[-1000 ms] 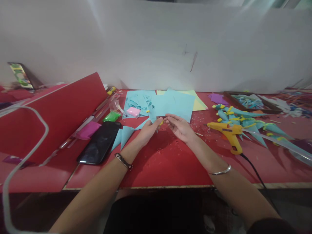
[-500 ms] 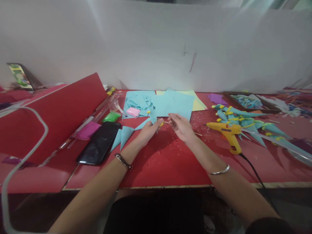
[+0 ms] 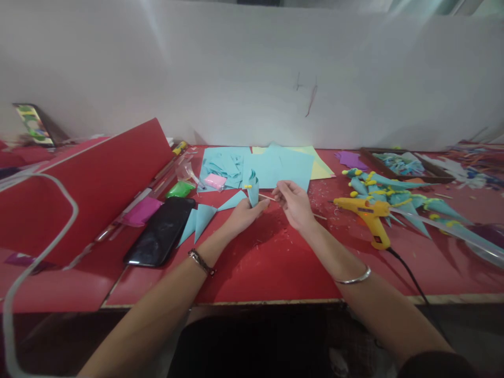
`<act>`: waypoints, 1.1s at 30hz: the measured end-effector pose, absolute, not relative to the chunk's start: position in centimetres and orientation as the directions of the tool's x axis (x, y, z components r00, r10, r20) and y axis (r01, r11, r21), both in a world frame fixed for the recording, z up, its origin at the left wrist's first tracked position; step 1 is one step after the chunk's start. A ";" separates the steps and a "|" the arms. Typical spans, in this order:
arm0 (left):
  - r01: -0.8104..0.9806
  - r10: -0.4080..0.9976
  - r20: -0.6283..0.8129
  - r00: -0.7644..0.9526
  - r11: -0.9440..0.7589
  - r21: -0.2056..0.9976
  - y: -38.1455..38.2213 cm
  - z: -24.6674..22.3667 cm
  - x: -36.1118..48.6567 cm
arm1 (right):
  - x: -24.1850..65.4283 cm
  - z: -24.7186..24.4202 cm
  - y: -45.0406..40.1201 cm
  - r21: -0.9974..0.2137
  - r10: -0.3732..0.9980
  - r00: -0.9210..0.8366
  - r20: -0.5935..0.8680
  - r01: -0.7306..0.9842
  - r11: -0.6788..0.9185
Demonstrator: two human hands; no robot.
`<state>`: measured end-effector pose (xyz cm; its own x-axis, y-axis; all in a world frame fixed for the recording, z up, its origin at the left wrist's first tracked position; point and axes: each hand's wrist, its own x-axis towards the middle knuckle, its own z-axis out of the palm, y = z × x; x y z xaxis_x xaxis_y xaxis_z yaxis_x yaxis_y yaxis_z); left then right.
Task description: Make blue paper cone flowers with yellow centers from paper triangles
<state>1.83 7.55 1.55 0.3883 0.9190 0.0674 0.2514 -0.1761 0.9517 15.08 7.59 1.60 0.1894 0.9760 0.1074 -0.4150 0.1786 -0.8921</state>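
Note:
My left hand is closed around a small light-blue paper cone, held upright with its curled top edge above the fingers. A yellow blob sits on the cone's side. To the right, my right hand pinches a thin wooden stick between thumb and fingers. The stick points left, and its tip is close to the cone; whether they touch I cannot tell. Blue paper pieces lie left of my left hand.
A yellow glue gun lies at right, below several blue cones with yellow trim. At left are a black phone, a green packet and a red board. Blue sheets lie behind my hands.
My left hand has turned the paper cone, so its curled opening now shows upright above the fingers. My right hand has shifted only slightly, with the stick still beside the cone.

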 end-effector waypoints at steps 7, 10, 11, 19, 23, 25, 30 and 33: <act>0.316 0.908 0.075 0.411 -0.219 0.923 7.5 1.6 1.7 | 14.9 1.5 7.6 -0.891 0.983 0.144 0.114 -0.424 0.165; 0.340 0.905 0.088 0.417 -0.245 0.908 7.5 1.6 1.7 | 14.9 1.6 7.3 -0.929 0.974 0.132 0.182 -0.302 0.214; 0.346 0.902 0.092 0.422 -0.254 0.903 7.4 1.6 1.8 | 14.8 1.7 7.1 -0.938 0.964 0.139 0.225 -0.236 0.253; 0.367 0.879 0.100 0.466 -0.296 0.882 7.3 1.6 2.0 | 14.6 2.1 6.3 -0.871 0.836 0.244 0.491 0.121 0.476; 0.348 0.863 0.135 0.487 -0.334 0.876 7.5 1.3 1.9 | 14.4 2.1 6.0 -0.859 0.837 0.194 0.512 0.085 0.505; 0.331 0.859 0.152 0.490 -0.345 0.878 7.5 1.1 1.9 | 14.3 2.2 5.8 -0.853 0.833 0.184 0.522 0.091 0.514; 0.302 0.862 0.157 0.482 -0.332 0.894 7.7 1.0 2.0 | 14.2 2.5 5.4 -0.799 0.790 0.149 0.595 0.220 0.560; 0.342 0.881 0.136 0.453 -0.313 0.886 7.5 1.3 2.0 | 14.2 2.7 5.3 -0.723 0.734 0.110 0.670 0.318 0.613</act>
